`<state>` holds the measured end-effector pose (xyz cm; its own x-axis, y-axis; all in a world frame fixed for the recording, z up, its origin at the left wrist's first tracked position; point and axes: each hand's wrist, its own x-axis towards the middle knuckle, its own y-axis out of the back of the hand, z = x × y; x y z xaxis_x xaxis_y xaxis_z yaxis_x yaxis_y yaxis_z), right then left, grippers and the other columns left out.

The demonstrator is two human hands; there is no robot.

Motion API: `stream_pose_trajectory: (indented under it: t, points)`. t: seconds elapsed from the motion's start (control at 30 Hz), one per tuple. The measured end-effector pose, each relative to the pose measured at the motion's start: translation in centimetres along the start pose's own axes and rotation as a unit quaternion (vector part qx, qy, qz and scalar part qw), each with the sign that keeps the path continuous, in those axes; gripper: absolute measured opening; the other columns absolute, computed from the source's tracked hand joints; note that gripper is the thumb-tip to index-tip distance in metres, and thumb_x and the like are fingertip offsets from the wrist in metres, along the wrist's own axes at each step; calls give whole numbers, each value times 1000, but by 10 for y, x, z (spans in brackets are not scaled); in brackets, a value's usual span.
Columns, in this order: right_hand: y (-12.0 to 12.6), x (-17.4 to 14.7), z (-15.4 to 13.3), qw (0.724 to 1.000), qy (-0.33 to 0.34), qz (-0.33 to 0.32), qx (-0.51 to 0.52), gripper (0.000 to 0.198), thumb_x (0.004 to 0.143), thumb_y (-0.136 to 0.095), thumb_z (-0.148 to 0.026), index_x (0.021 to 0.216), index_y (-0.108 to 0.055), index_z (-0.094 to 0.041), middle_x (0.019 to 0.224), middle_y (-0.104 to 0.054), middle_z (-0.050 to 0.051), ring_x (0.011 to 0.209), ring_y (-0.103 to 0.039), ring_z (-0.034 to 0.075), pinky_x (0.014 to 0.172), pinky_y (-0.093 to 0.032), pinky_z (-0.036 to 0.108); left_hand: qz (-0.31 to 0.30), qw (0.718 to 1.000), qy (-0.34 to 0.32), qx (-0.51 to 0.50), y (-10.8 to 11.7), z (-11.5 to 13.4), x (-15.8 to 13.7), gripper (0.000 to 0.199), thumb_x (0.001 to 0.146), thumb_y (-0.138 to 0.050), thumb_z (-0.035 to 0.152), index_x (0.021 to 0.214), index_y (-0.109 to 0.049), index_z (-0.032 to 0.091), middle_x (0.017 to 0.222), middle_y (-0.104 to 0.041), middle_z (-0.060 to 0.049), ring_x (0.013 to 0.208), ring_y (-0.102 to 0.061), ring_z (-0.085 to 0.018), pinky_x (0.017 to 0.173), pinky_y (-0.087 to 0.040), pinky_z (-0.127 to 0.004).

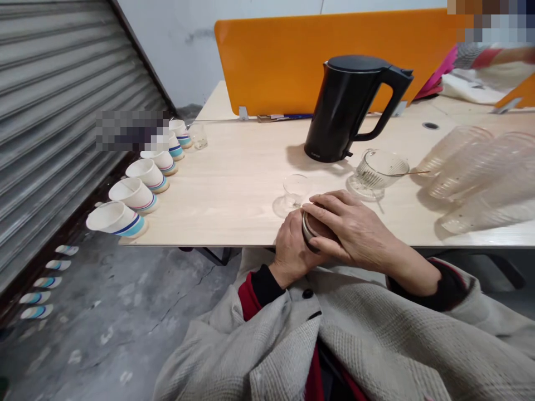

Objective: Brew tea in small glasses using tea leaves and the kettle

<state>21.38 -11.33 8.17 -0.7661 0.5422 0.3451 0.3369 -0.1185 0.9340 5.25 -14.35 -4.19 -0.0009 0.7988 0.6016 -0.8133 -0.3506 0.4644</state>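
Observation:
At the table's front edge, my left hand [295,243] is wrapped round the side of a small round brown vessel [310,229] with a paler rim. My right hand [355,225] lies over its top, fingers curved across it, so most of the vessel is hidden and its exact kind cannot be made out. Just beyond my left hand stands a small clear cup [295,186] with a few dark bits at its bottom. A ribbed glass bowl [382,167], with a thin stick leaning out and dark bits inside, stands beyond my right hand.
A black electric kettle [349,106] stands before an orange partition [267,67]. Several paper cups [134,192] line the table's left edge, near another small clear cup [198,136]. Stacked clear plastic cups [472,172] lie at right. A co-worker's arm [507,57] shows behind.

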Motion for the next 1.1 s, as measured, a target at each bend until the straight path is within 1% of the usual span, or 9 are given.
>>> stream_pose_trajectory:
  t: [0.17, 0.33, 0.57, 0.67, 0.77, 0.87, 0.93, 1.0, 1.1]
  points:
    - [-7, 1, 0, 1000, 4, 24, 15, 51, 102, -57, -50, 142, -65, -19, 131, -68, 17, 118, -59, 36, 104, -53, 56, 10, 1000, -10, 19, -1, 0, 0, 95, 80, -78, 68, 150, -37, 19, 135, -65, -19, 125, -69, -38, 96, -63, -55]
    - [-19, -3, 3, 996, -5, 65, 67, 55, 102, -55, -49, 149, -61, -20, 137, -65, 18, 121, -56, 36, 104, -53, 60, 34, 999, -27, 25, -2, 2, 2, 88, 84, -76, 65, 150, -38, 19, 129, -67, -17, 121, -71, -35, 97, -63, -52]
    - [-13, 0, -6, 1000, -4, 5, 10, 61, 101, -59, -48, 153, -56, -16, 145, -62, 18, 133, -52, 39, 114, -50, 60, 21, 1000, -7, 9, -6, -4, -1, 72, 94, -68, 60, 148, -40, 21, 132, -67, -16, 122, -70, -33, 99, -62, -51]
    - [-18, -2, -6, 1000, -16, 11, 1, 62, 103, -55, -51, 153, -55, -15, 147, -61, 20, 135, -52, 39, 115, -50, 60, 7, 1000, 9, 5, -4, -4, 1, 71, 93, -70, 57, 147, -41, 22, 130, -67, -15, 122, -70, -34, 100, -61, -53]
    - [-23, -8, -4, 998, -7, 43, 40, 73, 103, -49, -64, 160, -49, -19, 151, -59, 20, 138, -52, 39, 115, -49, 62, 0, 1000, 22, -16, 2, -1, 3, 81, 84, -78, 62, 145, -43, 23, 129, -68, -14, 121, -70, -35, 102, -61, -55]
    - [-20, -19, 2, 985, 8, 119, 126, 87, 101, -36, -78, 171, -33, -26, 163, -50, 17, 145, -49, 39, 118, -46, 63, -14, 997, 7, -69, 19, 8, 3, 95, 72, -87, 66, 146, -45, 24, 136, -66, -15, 125, -69, -36, 106, -59, -57]
    - [-16, -29, 10, 971, -20, 171, 166, 85, 102, -30, -79, 173, -28, -32, 168, -45, 13, 149, -47, 38, 121, -43, 63, -13, 995, 11, -95, 39, 15, 2, 96, 72, -89, 64, 148, -45, 24, 138, -66, -15, 127, -68, -35, 109, -58, -56]
    - [-15, -40, 23, 961, -72, 203, 175, 77, 104, -32, -75, 170, -34, -34, 165, -50, 11, 148, -50, 37, 122, -42, 63, 23, 997, 19, -70, 64, 18, 3, 99, 69, -90, 65, 148, -46, 24, 137, -65, -14, 126, -68, -35, 109, -58, -56]
    - [-29, -54, 47, 953, -139, 201, 177, 61, 109, -36, -64, 156, -57, -32, 149, -65, 11, 138, -60, 34, 116, -47, 63, 116, 992, 42, 6, 103, 7, 20, 103, 68, -92, 63, 150, -44, 23, 139, -63, -15, 129, -66, -35, 110, -57, -54]
